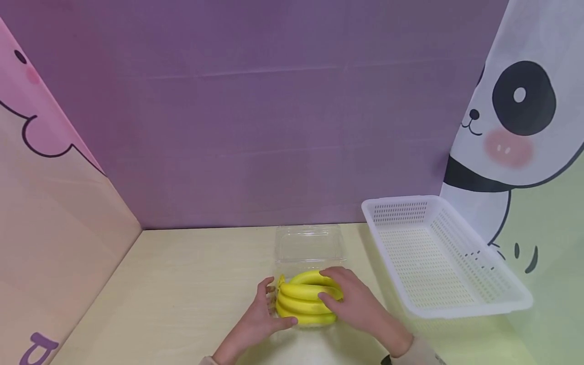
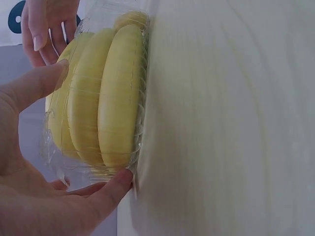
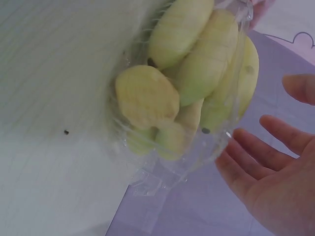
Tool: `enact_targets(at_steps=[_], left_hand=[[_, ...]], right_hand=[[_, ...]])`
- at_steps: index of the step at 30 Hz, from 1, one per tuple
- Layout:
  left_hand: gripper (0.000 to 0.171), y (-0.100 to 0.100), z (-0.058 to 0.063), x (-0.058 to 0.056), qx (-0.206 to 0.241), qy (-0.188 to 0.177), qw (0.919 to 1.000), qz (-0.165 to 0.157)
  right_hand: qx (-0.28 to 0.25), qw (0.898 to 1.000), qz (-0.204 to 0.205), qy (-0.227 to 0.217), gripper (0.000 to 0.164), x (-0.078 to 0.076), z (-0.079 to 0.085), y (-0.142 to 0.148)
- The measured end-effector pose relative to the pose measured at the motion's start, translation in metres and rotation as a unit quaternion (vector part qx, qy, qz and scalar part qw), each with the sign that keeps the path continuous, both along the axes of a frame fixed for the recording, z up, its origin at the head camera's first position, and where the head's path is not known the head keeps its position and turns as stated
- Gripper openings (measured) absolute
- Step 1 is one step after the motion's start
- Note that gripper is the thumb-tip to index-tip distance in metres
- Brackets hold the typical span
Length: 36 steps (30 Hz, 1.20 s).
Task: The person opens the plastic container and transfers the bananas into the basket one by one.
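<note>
A bunch of yellow bananas (image 1: 303,306) lies in a clear plastic clamshell container (image 2: 140,118), whose lid (image 1: 310,246) stands open at the back. My left hand (image 1: 260,314) holds the container's left side, its thumb at the front rim and fingers around the corner. Above the bananas' right end, my right hand (image 1: 356,299) has its fingers spread loosely. In the right wrist view, the fingertips (image 3: 224,157) are by the container's rim, with the thumb apart. A rounded yellowish piece (image 3: 147,96) shows through the plastic at that end; its kind is unclear.
A white perforated plastic basket (image 1: 456,309) stands to the right of the container on the pale wooden table (image 1: 182,284). A purple backdrop (image 1: 274,126) rises behind the table. Printed side panels stand left and right, the right one with a panda (image 1: 483,203).
</note>
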<state>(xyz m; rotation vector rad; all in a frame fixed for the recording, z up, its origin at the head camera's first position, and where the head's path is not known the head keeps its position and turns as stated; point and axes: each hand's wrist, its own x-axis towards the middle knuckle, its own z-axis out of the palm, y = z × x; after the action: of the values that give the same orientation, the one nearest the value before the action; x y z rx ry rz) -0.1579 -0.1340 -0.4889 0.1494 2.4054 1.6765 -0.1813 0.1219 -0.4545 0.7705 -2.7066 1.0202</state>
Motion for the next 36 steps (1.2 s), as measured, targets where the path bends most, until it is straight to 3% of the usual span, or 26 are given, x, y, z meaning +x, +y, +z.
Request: enact_targets(at_steps=[7, 25, 36], left_hand=[[0.112, -0.002, 0.0, -0.001, 0.008, -0.006, 0.9999, -0.008], [0.112, 0.0, -0.002, -0.001, 0.01, -0.012, 0.9999, -0.006], [0.112, -0.001, -0.001, 0.0, 0.013, -0.006, 0.9999, -0.007]], right_hand=[[0.064, 0.997, 0.033, 0.042, 0.043, 0.0, -0.002, -0.006], [0.145, 0.981, 0.087, 0.091, 0.042, -0.006, -0.008, -0.015], [0.17, 0.978, 0.106, 0.054, 0.053, -0.009, -0.006, -0.022]])
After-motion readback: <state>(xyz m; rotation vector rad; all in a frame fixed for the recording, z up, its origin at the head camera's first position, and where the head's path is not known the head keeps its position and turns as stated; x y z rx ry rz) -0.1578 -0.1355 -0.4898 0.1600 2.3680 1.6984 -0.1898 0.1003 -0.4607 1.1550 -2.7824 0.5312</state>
